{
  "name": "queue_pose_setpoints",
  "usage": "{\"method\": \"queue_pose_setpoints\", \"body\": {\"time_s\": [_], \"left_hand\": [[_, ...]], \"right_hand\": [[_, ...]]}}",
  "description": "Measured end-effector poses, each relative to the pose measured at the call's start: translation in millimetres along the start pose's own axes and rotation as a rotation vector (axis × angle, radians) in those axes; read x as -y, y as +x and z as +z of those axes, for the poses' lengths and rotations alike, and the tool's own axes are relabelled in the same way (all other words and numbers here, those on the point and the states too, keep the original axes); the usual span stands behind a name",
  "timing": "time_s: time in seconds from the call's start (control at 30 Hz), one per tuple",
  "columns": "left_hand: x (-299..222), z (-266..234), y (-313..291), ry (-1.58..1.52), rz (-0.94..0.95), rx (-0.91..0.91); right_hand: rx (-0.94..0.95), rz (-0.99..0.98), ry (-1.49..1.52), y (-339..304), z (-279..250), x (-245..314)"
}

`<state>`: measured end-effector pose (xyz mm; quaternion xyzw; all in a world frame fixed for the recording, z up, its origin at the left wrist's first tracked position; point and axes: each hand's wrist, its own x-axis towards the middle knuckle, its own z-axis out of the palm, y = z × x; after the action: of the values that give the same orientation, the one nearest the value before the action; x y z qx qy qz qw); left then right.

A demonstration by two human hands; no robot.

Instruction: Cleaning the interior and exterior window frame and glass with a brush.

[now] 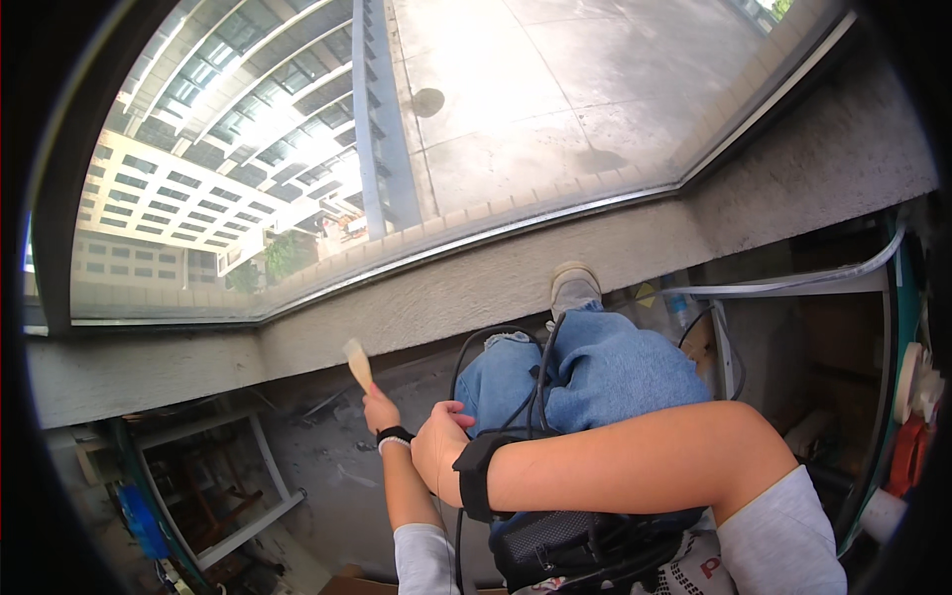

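My left hand (380,410) is closed round the handle of a pale flat brush (359,367). The brush points up and away, and its whitish bristle end overlaps the front edge of the concrete window ledge (426,286); whether it touches cannot be told. My right hand (441,448) hangs close to the left wrist, beside my knees. Its fingers are loosely bent and partly hidden behind the back of the hand, with nothing visible in them. A dark band circles each wrist, and black cables (540,382) run over my jeans next to the right hand.
Beyond the ledge a large window (516,109) shows buildings and pale paving. A metal frame table (213,540) stands at lower left, with a blue object (144,521) near it. Another metal frame (793,288) is at right, near a red item (909,459). My shoe (575,288) is against the ledge.
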<state>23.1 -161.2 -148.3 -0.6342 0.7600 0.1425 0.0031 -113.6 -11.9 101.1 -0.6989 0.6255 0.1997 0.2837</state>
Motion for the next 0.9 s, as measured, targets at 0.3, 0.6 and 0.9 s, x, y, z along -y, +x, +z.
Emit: {"method": "queue_pose_setpoints", "body": {"time_s": [0.3, 0.6, 0.9], "left_hand": [[-135.7, -131.8, -134.8, -0.588, -0.438, 0.486], [-117.2, -74.5, -90.6, -0.368, 0.022, 0.4], [-26.8, 2.3, -6.3, -0.006, 0.085, 0.09]], "right_hand": [[0.013, -0.045, -0.001, 6.0, 7.2, 0.2], [0.05, -0.052, 0.049, 14.8, 8.0, 1.6], [0.108, -0.127, 0.058, -1.2, -9.4, -10.7]]}}
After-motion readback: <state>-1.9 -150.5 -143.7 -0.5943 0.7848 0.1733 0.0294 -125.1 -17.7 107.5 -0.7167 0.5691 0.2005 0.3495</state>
